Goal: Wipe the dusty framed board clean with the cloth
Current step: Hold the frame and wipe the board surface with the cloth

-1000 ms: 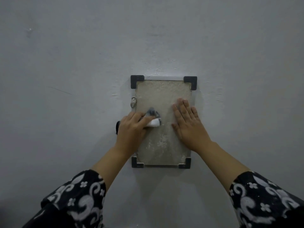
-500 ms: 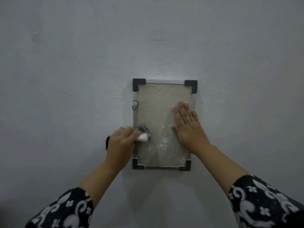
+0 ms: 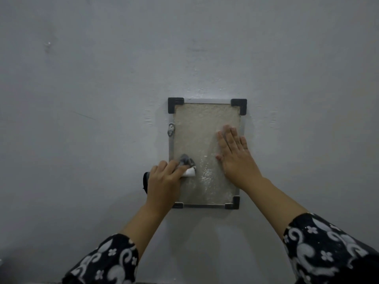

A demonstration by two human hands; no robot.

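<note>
A small framed board point(image 3: 200, 128) with black corner pieces lies on a pale grey surface, its panel coated in pale dust with white specks in the lower half. My left hand point(image 3: 164, 181) grips a bunched grey and white cloth point(image 3: 187, 166) against the board's lower left part. My right hand point(image 3: 235, 156) lies flat with straight fingers on the board's right side, pressing it down. The board's lower left corner is hidden under my left hand.
A metal hanger clip point(image 3: 171, 129) sits on the frame's left edge. A dark end of the cloth sticks out left of my left hand. The grey surface point(image 3: 82, 99) around the board is bare, with faint dust near the frame's top.
My left hand with the cloth swept from the board's middle down and left toward the edge, then slightly back onto the panel. My right hand stayed pressed on the right side.
</note>
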